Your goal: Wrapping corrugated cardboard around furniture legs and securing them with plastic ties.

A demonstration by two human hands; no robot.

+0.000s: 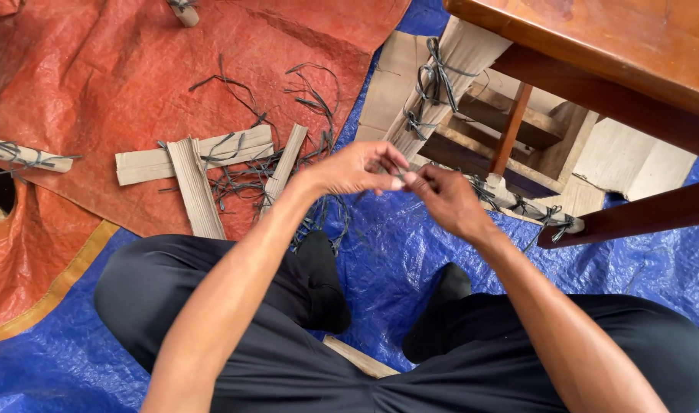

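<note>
Sitting cross-legged on a blue tarp (410,252), the person has dark trousers (288,359) and dark socks nearest the camera, with both bare forearms stretched forward over the knees. Beyond the knees the left hand (357,168) and the right hand (445,199) meet, fingertips nearly touching. Each hand is pinched shut, thumb against forefinger, on a thin dark strap (397,177) that runs across the small gap between them; only a short piece of it shows, right at the fingertips. Just past the left hand a tangle of loose dark strips (242,180) lies on the ground among flat cardboard pieces (196,160), some crossed over each other. These rest on an orange tarp (135,76) that overlaps the blue one. Past the right hand stands a wooden table (625,46), its leg wrapped in cardboard (449,69) bound with more dark strap, and another bound leg reaches out near the right wrist.
</note>
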